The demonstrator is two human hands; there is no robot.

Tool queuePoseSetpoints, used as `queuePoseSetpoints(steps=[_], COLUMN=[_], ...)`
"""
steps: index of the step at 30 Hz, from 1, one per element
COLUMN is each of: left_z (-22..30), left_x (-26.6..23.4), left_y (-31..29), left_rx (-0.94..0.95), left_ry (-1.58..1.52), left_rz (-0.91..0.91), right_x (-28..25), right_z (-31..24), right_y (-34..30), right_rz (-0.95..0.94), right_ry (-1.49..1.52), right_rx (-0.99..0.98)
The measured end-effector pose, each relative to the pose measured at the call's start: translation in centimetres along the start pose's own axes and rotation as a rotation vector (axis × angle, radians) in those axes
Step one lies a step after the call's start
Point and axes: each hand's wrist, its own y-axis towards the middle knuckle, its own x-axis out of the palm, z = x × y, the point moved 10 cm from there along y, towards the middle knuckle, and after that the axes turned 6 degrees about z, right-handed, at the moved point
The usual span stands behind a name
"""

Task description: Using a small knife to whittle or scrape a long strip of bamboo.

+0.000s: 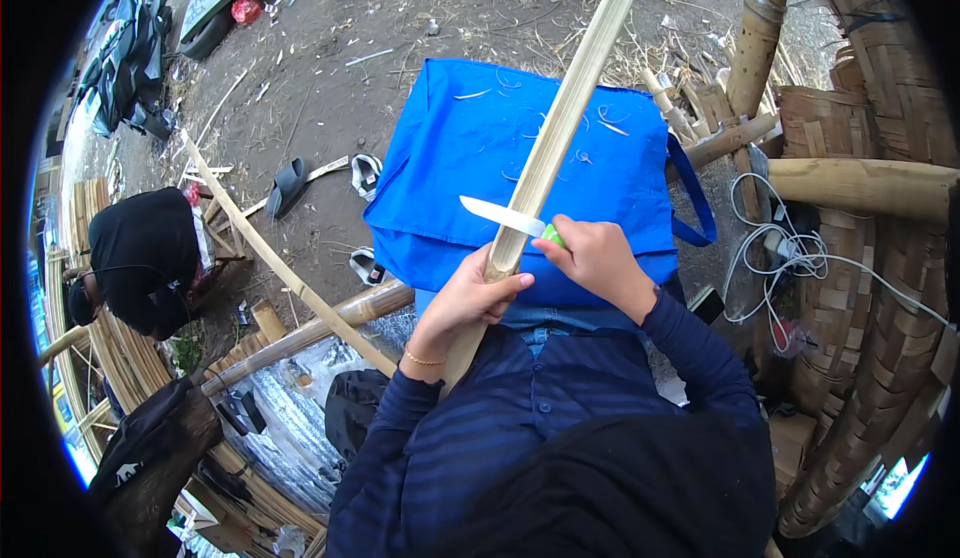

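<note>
A long pale bamboo strip (pixel 562 123) slants from beside my left forearm up past the top edge of the view. My left hand (pixel 468 301) is closed round its lower part, thumb laid across it. In my right hand (pixel 597 264) is the green handle of a knife (pixel 503 215). Its whitish blade crosses the strip just above my left hand and points left. Under the strip, a blue cloth bag (pixel 430 173) is spread over my lap, with thin curled shavings (pixel 612 123) scattered on it.
Another long strip (pixel 285 270) leans at the left across a bamboo pole (pixel 350 313). A person in black (pixel 145 258) sits beyond it near bundled strips. White cables (pixel 775 258) hang at the right by bamboo posts (pixel 758 38) and woven panels (pixel 830 298). A grey sandal (pixel 287 186) lies on the dirt.
</note>
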Motion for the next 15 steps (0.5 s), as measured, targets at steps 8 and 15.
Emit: queuePoseSetpoints(steps=[8, 15], left_z=[1.1, 0.0], left_x=[-0.4, -1.0], left_y=[0.0, 0.4], left_rx=[0.103, 0.060], left_ry=[0.135, 0.111], left_rz=[0.111, 0.086], right_x=[-2.4, 0.1], right_z=[1.3, -0.2], right_y=[2.0, 0.9], right_rz=[0.146, 0.055], right_ry=[-0.291, -0.229], right_rx=[0.016, -0.092])
